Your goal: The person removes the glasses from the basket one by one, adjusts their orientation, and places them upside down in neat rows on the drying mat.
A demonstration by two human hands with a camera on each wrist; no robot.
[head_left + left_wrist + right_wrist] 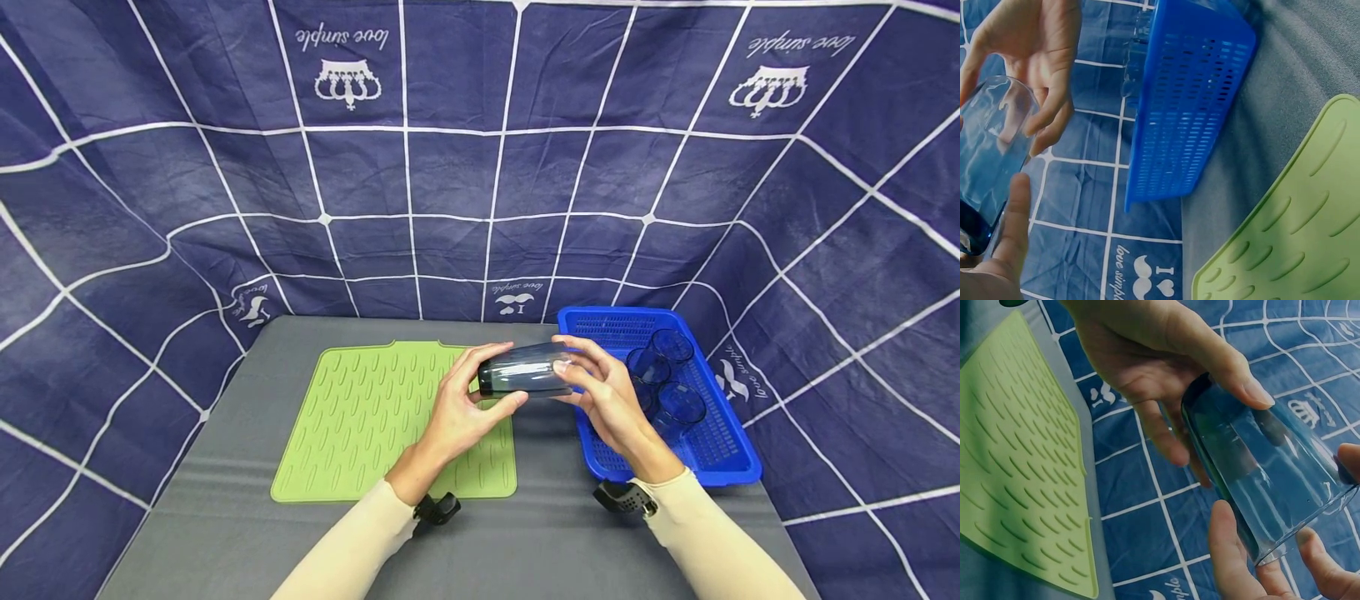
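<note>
Both hands hold a blue-tinted drinking glass (525, 371) on its side above the table, between a green mat and a blue basket. My left hand (467, 408) grips the dark, thick base end, thumb below and fingers over the top. At the rim end, my right hand (606, 392) pinches the glass between thumb and fingers. In the right wrist view the clear glass (1266, 469) shows its base by the left hand and its open rim near the right fingertips. The left wrist view shows the same glass (991, 150) at its left edge.
A green ridged drying mat (352, 425) lies flat on the grey table (217, 475) at left. The blue perforated basket (720, 475) stands at right, with several blue glasses (682, 404) inside. Dark blue gridded cloth (450, 175) hangs behind and at both sides.
</note>
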